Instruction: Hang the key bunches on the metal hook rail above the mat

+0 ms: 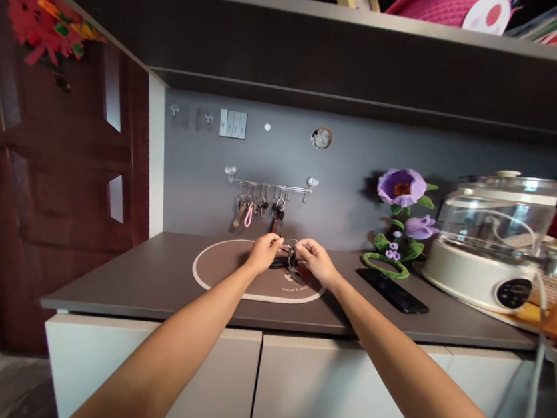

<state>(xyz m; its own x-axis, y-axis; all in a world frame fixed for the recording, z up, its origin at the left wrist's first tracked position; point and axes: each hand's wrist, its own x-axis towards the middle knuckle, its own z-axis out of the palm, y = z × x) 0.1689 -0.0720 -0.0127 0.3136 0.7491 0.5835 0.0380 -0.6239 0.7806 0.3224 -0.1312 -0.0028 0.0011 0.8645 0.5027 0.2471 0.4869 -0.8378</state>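
Note:
Both my arms reach out over a grey counter [149,281]. My left hand [263,251] and my right hand [317,260] meet above an oval brown mat [231,274], fingers pinched together on a bunch of keys [289,258] with metal rings and a dark fob. The keys hang just above the mat, between the two hands. Behind them, a metal hook rail [268,185] on the grey wall carries several more key bunches [258,210].
A black phone [392,292] lies on the counter right of the mat, beside a purple flower ornament [401,216]. A white cooker with a clear lid [496,240] stands at the right. A dark red door [48,196] is at the left. White cabinets [259,381] sit below the counter.

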